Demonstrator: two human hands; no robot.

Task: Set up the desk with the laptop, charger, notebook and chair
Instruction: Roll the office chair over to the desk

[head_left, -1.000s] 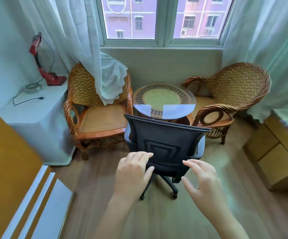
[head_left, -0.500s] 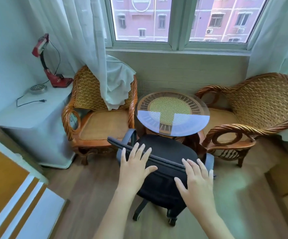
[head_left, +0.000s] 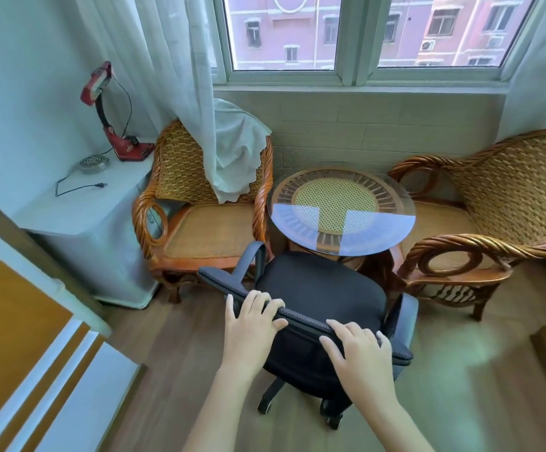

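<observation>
1. The black office chair [head_left: 317, 288] stands on the wood floor [head_left: 461, 370] at 6 o'clock, its seat just beside the round glass-topped table [head_left: 342, 212] at 12.
2. Left hand [head_left: 252, 324] grips the backrest's top edge, fingers curled over it.
3. Right hand [head_left: 359, 350], at 5 o'clock, grips that edge likewise.

Two bare forearms, no sleeves in view, left hand [head_left: 251, 324] and right hand [head_left: 358, 355] ungloved, no rings visible
</observation>
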